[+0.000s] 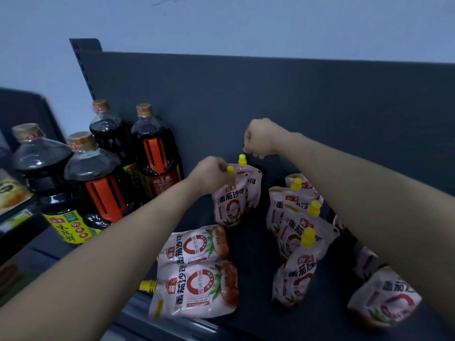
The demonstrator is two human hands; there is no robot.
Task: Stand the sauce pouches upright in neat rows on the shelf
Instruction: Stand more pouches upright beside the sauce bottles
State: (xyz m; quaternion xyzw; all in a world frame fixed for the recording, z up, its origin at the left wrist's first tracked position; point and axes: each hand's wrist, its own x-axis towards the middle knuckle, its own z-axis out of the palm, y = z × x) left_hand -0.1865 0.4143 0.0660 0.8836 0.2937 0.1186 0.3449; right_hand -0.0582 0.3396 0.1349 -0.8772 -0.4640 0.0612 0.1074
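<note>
Dark grey shelf (251,257) w/ matching back panel (246,94), pale blue wall above. Far left: four dark sauce bottles (105,188), gold caps, upright in two pairs by the panel.

Both bare forearms reach in from the near edge, L from near left, R from near right. They meet mid-shelf toward the back.

Left grip (209,175): wrist bent down, fingers curled round the yellow cap (230,170) of the front pouch (229,205). That pouch stands upright, label facing near.

Right grip (261,139): knuckles up, fingers curled under, fingertips just above the yellow spout of the rear pouch (254,185). This one is upright right behind the front pouch & touching it. Can't tell if the fingers pinch the spout or hold nothing.

Right of these, apart: row of upright pouches (302,232) running far to near, caps up, nearest one tilted. Near left: two flat pouches (197,289) side by side, tops pointing left. Near right, partly under the R forearm: blurred pouch (386,299), not upright.
</note>
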